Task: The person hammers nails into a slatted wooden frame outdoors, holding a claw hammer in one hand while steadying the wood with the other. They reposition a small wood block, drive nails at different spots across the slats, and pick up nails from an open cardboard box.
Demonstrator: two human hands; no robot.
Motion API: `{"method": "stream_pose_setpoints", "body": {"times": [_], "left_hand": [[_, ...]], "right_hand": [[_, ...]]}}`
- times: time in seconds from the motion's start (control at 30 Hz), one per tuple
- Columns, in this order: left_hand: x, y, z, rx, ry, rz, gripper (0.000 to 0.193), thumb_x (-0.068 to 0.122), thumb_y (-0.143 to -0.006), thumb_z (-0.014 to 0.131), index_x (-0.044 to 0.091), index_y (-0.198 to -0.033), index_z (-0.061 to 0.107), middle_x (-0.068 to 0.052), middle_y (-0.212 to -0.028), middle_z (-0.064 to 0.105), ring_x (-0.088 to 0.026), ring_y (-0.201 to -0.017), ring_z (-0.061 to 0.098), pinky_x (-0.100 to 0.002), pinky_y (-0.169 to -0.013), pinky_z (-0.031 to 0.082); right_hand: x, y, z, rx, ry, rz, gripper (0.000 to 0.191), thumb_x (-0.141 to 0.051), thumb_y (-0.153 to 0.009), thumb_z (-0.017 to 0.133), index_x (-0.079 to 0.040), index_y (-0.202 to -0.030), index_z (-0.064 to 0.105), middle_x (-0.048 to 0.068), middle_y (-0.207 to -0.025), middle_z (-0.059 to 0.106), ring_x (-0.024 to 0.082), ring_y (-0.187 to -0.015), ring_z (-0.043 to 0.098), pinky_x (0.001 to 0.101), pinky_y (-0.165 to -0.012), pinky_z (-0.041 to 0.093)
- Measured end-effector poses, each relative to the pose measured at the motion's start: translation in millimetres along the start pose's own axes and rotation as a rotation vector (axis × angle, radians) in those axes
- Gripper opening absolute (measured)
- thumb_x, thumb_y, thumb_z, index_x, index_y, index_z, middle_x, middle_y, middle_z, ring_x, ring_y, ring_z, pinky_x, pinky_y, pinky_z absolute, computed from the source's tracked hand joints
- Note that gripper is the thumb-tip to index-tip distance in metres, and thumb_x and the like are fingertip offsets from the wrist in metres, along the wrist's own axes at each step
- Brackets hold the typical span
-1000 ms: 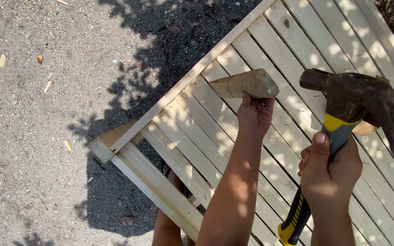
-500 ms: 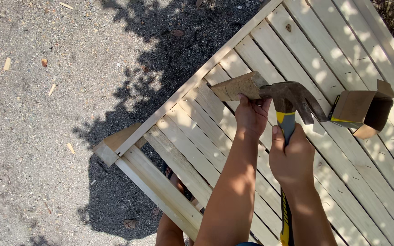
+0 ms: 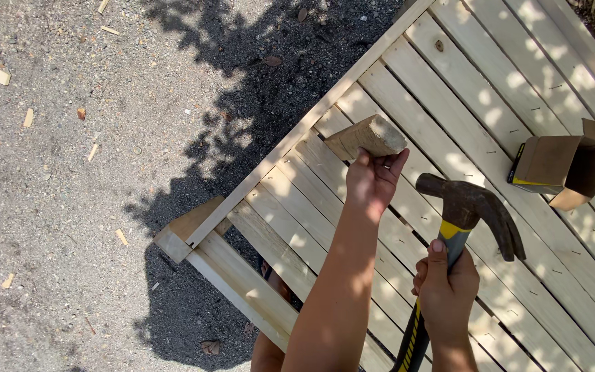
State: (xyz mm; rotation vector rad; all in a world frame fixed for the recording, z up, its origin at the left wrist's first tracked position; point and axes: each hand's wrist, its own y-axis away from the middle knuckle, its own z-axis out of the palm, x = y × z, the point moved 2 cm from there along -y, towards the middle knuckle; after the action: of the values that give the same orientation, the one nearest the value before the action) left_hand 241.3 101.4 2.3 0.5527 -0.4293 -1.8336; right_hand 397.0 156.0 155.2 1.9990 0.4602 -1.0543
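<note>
The left hand [image 3: 372, 180] is closed around the lower end of a short wooden block [image 3: 368, 136], fingers curled over its near edge and thumb on the side, holding it tilted against the slatted wooden panel [image 3: 449, 89] so that the block's far end rests on a slat just above the knuckles; the right hand [image 3: 445, 293] is clenched around the black-and-yellow handle of a claw hammer [image 3: 473, 207], gripping high up just under the head, thumb pressed along the yellow band; the hammer's dark steel head sits above and slightly right of that fist, its claw curving down to the right, and it hangs clear of the block, apart from the left hand, with bare slats between them; further right of the hammer head, well apart from both hands, an open cardboard box [image 3: 562, 165] lies on the slats with its flaps up; the panel runs diagonally beneath both forearms, its framed corner [image 3: 194, 234] to the left of the left forearm, propped over gravel ground [image 3: 70, 207]; small wood offcuts [image 3: 0, 76] lie scattered on the gravel far left of the hands, partly in leafy shade.
</note>
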Motion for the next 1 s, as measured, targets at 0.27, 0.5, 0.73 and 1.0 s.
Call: {"method": "stream_pose_setpoints", "body": {"times": [0.27,0.5,0.73,1.0], "left_hand": [[57,18,-7,0.291,-0.555,-0.203,0.051,0.038,-0.108,0.033,-0.005,-0.133,0.041,-0.027,-0.128,0.063,-0.034,-0.110,0.068,-0.046,-0.103,0.052],[177,73,-34,0.413,-2.320,0.929,0.029,0.021,-0.096,0.066,0.011,-0.123,0.064,-0.010,-0.118,0.068,-0.030,-0.112,0.064,-0.046,-0.096,0.054],[247,69,-50,0.423,-2.873,0.698,0.087,0.037,-0.075,0.082,0.008,-0.143,0.037,-0.021,-0.138,0.048,-0.044,-0.124,0.051,-0.065,-0.101,0.037],[298,63,-42,0.291,-3.076,0.362,0.064,0.044,-0.086,0.079,0.015,-0.132,0.044,-0.013,-0.131,0.060,-0.039,-0.114,0.066,-0.055,-0.094,0.053]], "right_hand": [[147,5,42,-0.037,0.092,0.310,0.035,-0.035,-0.102,0.059,-0.004,-0.088,0.051,0.002,-0.057,0.045,0.013,-0.042,0.038,0.0350,-0.039,0.034],[188,4,85,0.048,0.477,-0.004,0.039,-0.040,-0.097,0.059,-0.001,-0.097,0.060,0.021,-0.067,0.068,0.043,-0.062,0.066,0.0515,-0.057,0.051],[193,11,103,0.043,0.715,0.003,0.036,-0.039,-0.096,0.062,-0.004,-0.104,0.066,0.025,-0.074,0.069,0.048,-0.072,0.067,0.0557,-0.065,0.055],[183,22,112,0.090,0.516,-0.103,0.025,-0.025,-0.088,0.062,-0.010,-0.106,0.070,0.018,-0.076,0.073,0.041,-0.070,0.070,0.0489,-0.063,0.058]]}}
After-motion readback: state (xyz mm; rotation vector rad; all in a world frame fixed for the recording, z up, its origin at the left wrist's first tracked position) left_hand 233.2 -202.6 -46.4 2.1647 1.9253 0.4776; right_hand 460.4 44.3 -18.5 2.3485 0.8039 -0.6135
